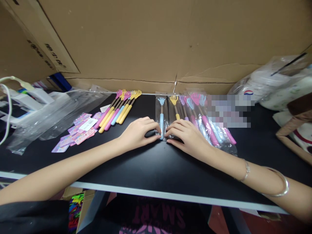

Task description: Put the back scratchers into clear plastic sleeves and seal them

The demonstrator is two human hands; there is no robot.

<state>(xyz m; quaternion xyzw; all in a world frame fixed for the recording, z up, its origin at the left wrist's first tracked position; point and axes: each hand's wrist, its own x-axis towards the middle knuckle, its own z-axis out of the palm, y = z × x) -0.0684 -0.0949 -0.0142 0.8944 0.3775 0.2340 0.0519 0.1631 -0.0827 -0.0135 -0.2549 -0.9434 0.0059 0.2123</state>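
A blue back scratcher (162, 122) with a hand-shaped head lies in a clear plastic bag, its handle end toward me. My left hand (138, 132) pinches the lower end of this bagged scratcher between thumb and fingers. At the bag's lower right edge, the bent fingers and thumb of my right hand (186, 135) close on the plastic; the exact grip is partly hidden. Under and beyond my right hand lie several more bagged scratchers (208, 128) in pink, blue and purple, with a yellow one (174, 101) nearest. Unbagged scratchers (117, 112) lie in a row to the left.
Colourful cards (81, 131) are spread at the left, beside clear empty bags (70, 113) and a white device (31, 100) with a cable. Cardboard (156, 42) walls the back of the black table (146, 165). A bagged white tub (263, 83) stands at the right.
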